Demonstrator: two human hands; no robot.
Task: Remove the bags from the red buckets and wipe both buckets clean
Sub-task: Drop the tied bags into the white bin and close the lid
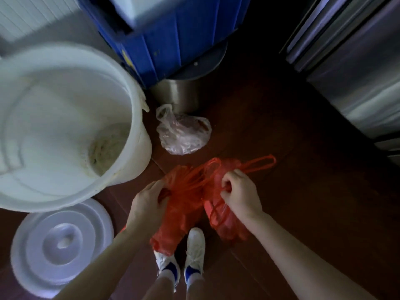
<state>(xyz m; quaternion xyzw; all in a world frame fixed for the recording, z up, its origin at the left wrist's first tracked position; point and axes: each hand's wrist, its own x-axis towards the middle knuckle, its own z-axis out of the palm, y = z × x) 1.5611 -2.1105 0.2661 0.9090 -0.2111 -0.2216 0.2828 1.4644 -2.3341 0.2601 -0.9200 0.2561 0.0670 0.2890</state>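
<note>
Both hands grip red plastic bags: the left hand [147,199] clutches one red bag [175,215], the right hand [239,192] pinches another bag's handles [218,210] just beside it.

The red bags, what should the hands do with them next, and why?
Probably set the red bags down on the floor beside the clear bag. Both the left hand and right hand are full, so neither is free to wipe.

It is dim here. My floor [281,169] looks dark, the white bucket [65,126] glows, and the edges bend and blur.
</note>
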